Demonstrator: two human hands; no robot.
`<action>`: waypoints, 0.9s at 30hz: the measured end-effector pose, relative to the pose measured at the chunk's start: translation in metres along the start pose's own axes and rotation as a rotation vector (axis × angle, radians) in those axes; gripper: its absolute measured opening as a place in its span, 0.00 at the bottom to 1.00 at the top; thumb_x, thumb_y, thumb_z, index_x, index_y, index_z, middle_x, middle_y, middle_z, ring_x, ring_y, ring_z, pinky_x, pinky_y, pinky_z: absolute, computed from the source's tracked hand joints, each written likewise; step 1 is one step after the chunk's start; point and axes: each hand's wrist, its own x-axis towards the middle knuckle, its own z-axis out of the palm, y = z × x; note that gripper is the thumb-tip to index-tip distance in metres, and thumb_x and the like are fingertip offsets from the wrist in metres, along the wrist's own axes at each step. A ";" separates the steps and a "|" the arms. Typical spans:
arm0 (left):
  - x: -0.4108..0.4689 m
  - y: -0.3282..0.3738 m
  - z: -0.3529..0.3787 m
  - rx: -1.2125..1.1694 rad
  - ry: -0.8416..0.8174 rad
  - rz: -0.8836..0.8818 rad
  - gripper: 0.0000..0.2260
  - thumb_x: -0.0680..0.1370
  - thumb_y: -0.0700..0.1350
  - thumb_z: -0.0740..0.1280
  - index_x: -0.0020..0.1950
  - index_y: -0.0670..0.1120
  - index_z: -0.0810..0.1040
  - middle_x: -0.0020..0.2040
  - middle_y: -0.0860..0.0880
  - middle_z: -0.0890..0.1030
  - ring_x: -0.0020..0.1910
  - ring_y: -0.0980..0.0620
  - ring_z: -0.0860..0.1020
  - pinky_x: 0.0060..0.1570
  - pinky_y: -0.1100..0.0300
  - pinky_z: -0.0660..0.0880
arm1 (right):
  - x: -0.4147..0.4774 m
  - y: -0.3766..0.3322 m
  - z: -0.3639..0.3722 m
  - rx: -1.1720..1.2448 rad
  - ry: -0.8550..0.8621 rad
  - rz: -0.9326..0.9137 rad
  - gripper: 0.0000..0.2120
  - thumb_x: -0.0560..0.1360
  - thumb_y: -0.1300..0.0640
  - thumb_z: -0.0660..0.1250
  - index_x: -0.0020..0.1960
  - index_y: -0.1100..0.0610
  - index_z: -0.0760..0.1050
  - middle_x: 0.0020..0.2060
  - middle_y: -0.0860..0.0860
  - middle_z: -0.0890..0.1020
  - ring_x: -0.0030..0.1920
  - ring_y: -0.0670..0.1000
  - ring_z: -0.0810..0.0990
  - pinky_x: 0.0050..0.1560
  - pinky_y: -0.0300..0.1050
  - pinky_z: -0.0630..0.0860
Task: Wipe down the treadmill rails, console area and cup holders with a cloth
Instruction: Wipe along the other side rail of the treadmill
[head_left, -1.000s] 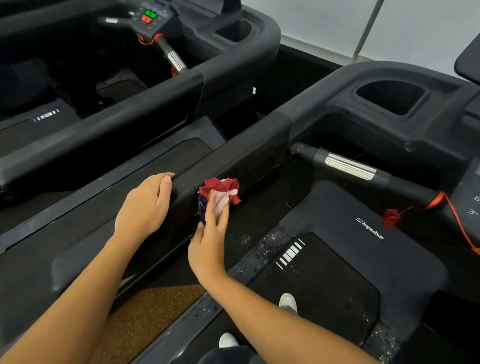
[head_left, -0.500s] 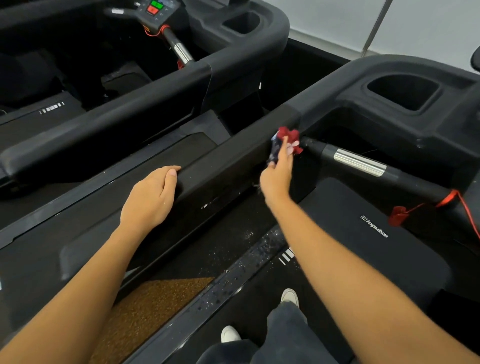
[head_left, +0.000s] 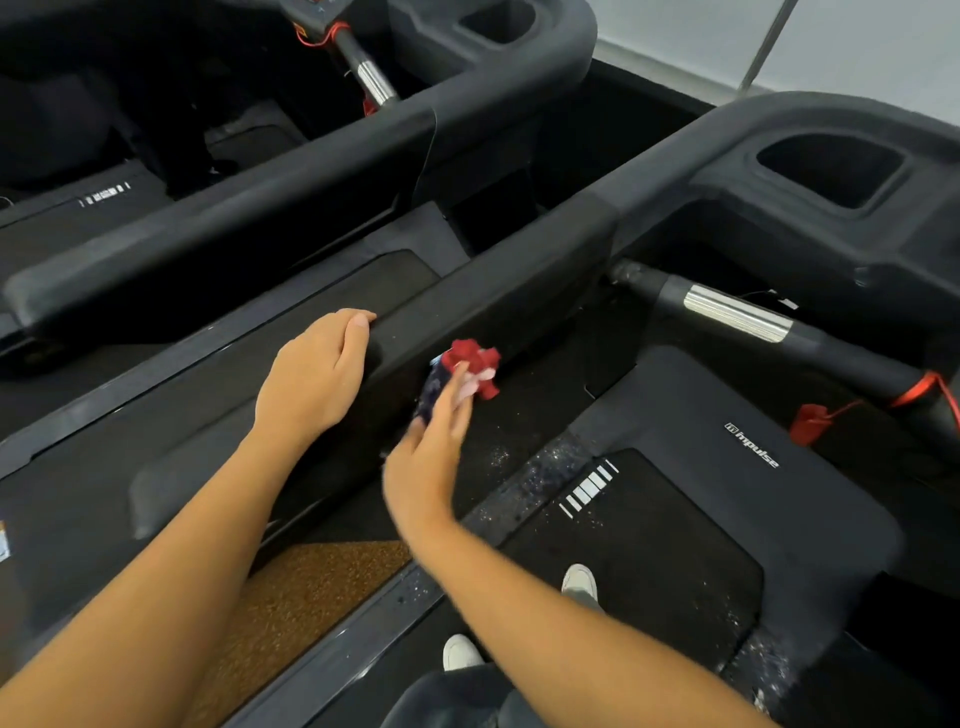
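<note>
A red and dark blue cloth (head_left: 470, 364) is bunched under my right hand (head_left: 431, 441), which presses it against the inner side of the treadmill's black left rail (head_left: 519, 280). My left hand (head_left: 317, 376) rests on top of the same rail, fingers curled over its near end. Further up, the rail runs into the console frame with a deep cup holder (head_left: 831, 166). The console itself is out of view to the right.
A grip bar with a silver sensor (head_left: 737, 314) crosses under the console, with a red safety cord and clip (head_left: 810, 421) hanging from it. The belt and motor cover (head_left: 727, 467) lie below, my white shoes (head_left: 579, 579) on the belt. A second treadmill (head_left: 311, 171) stands at left.
My right hand slid the cloth up the rail towards the console, then came back down towards me along the rail's inner side. My left hand has stayed on the rail.
</note>
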 end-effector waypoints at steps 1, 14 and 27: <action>0.000 0.001 0.000 0.003 0.002 0.008 0.18 0.82 0.50 0.48 0.65 0.49 0.72 0.63 0.48 0.75 0.61 0.48 0.71 0.56 0.57 0.64 | -0.014 0.004 0.008 -0.006 -0.053 -0.003 0.36 0.80 0.67 0.54 0.73 0.42 0.37 0.71 0.38 0.43 0.69 0.38 0.52 0.58 0.16 0.53; -0.007 -0.002 -0.004 0.032 -0.015 0.011 0.19 0.82 0.50 0.47 0.68 0.50 0.70 0.65 0.48 0.74 0.64 0.49 0.71 0.58 0.58 0.63 | 0.042 -0.006 -0.019 0.010 0.162 0.105 0.32 0.79 0.69 0.53 0.76 0.50 0.46 0.77 0.49 0.49 0.74 0.51 0.58 0.63 0.32 0.56; 0.000 -0.002 0.000 -0.002 0.005 0.004 0.19 0.82 0.50 0.47 0.65 0.49 0.72 0.62 0.49 0.76 0.60 0.50 0.72 0.55 0.58 0.64 | 0.047 0.023 -0.025 -0.001 0.092 0.150 0.30 0.80 0.67 0.55 0.77 0.50 0.49 0.76 0.49 0.54 0.73 0.51 0.61 0.59 0.30 0.58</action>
